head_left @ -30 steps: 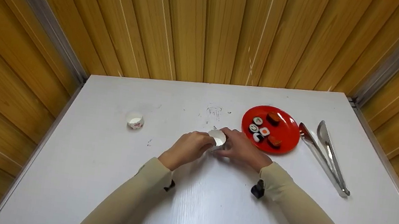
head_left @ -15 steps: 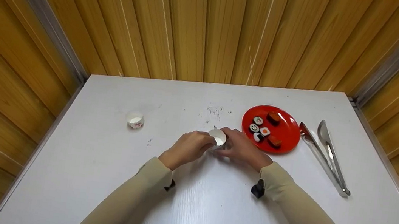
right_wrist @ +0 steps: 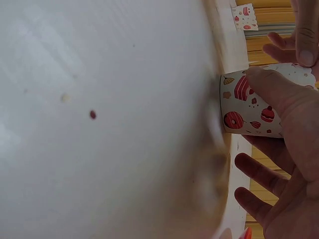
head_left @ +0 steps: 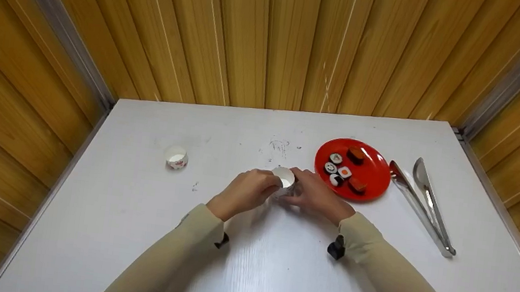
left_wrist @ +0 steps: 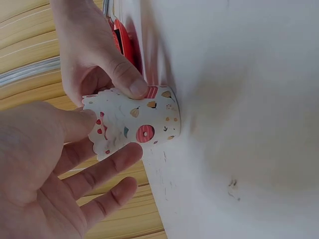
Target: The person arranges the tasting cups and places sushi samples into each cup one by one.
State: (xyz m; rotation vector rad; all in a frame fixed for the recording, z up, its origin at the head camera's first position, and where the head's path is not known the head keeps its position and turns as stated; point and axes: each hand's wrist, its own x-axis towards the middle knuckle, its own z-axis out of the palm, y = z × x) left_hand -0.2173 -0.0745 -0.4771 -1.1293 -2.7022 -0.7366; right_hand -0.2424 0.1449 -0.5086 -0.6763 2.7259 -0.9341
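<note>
Near the middle of the table, both hands hold a white paper baking cup (head_left: 286, 175) with a scalloped rim and printed cakes and doughnuts. A second row of scallops runs round its side in the left wrist view, as where one cup (left_wrist: 101, 132) sits inside another cup (left_wrist: 162, 117). My left hand (head_left: 247, 189) pinches the upper rim between thumb and fingers, its other fingers spread. Lower down, my right hand (head_left: 317, 194) grips the side, with its thumb (right_wrist: 271, 84) across the printed wall. The base stands at the table surface.
Another paper cup (head_left: 176, 159) stands alone on the left. At the right are a red plate (head_left: 378, 173) bearing several sushi pieces (head_left: 344, 172) and metal tongs (head_left: 426, 206) lying open. Wood-patterned walls (head_left: 288, 40) enclose the white table (head_left: 254, 274) at back and sides.
The held cup's rim sits very slightly higher in the head view. Both hands keep nearly the same pose, and the plate, tongs and other cup stay put.
</note>
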